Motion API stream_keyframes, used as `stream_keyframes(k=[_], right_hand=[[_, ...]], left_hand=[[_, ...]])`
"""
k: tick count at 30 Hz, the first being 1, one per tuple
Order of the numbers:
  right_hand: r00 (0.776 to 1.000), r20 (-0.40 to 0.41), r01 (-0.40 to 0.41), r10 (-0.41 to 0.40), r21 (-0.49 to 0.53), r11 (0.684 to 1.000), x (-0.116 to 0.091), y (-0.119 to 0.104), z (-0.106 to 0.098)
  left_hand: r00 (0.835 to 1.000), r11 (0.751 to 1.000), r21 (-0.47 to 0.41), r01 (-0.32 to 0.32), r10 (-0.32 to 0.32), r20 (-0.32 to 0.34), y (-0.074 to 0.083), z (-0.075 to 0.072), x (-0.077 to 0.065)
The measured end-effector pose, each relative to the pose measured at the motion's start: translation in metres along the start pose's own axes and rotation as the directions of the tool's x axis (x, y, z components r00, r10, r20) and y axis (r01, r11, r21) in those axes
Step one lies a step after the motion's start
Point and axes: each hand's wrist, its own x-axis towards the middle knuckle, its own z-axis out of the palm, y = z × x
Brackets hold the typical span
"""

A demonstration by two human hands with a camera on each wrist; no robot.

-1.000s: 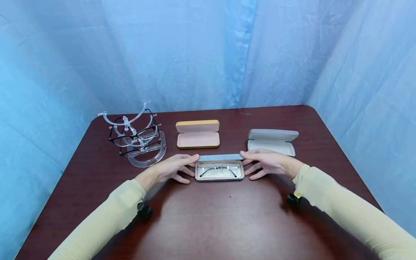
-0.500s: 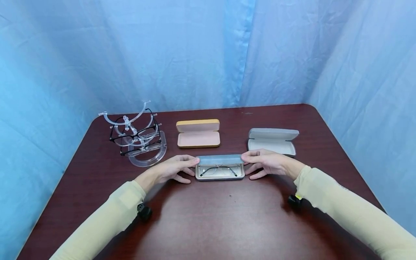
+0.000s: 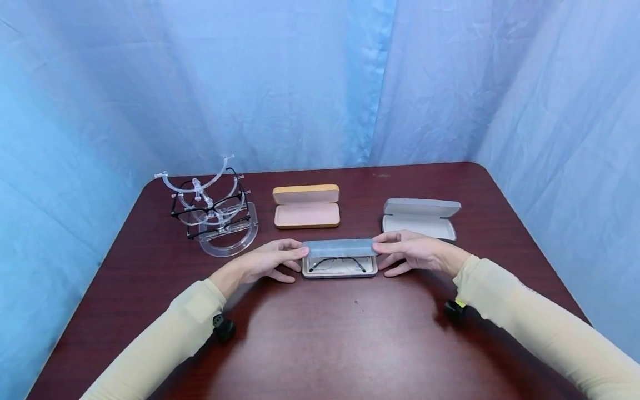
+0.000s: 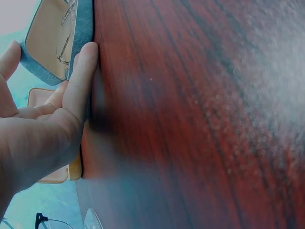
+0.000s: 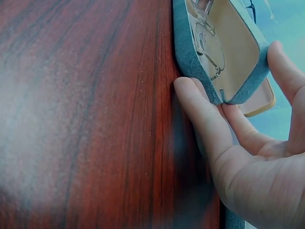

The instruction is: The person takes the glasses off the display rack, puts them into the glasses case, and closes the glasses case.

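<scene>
The blue glasses case (image 3: 340, 248) sits near the middle of the worktop (image 3: 345, 333), its lid slanting partway over the wire-framed glasses (image 5: 208, 45) inside. Those glasses lie with their arms folded uppermost, so a raised arm or rim looks the likeliest thing to be caught or bent if the lid is pressed down with the frame riding high. The left hand (image 3: 262, 260) and right hand (image 3: 417, 251) flank the case, fingers spread rather than pinching, each thumb touching a lid corner and other fingers against the base's end; uneven thumb pressure could twist the lid or slew the base. In both wrist views fingertips lie close by the hinge slots, where skin might be nipped. Just behind the right hand stands the grey case (image 3: 420, 226), which a backward swing of the knuckles could bump; whether they touch, I cannot tell. The yellow case (image 3: 307, 214) and clear display stand (image 3: 206, 195) seem safer, being farther off.
</scene>
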Motion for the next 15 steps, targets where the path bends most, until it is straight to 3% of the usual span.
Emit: stream_keyframes(k=[5, 15], right_hand=[[1.000, -0.013, 0.003, -0.003, -0.003, 1.000, 0.0008, 0.0009, 0.0008], [0.997, -0.048, 0.055, -0.062, -0.129, 0.990, 0.0038, 0.0002, 0.0074]], left_hand=[[1.000, 1.000, -0.007, -0.003, 0.003, -0.001, -0.0009, -0.0012, 0.0003], [0.998, 0.999, 0.018, -0.049, 0.049, -0.034, -0.0036, 0.0043, 0.0030]])
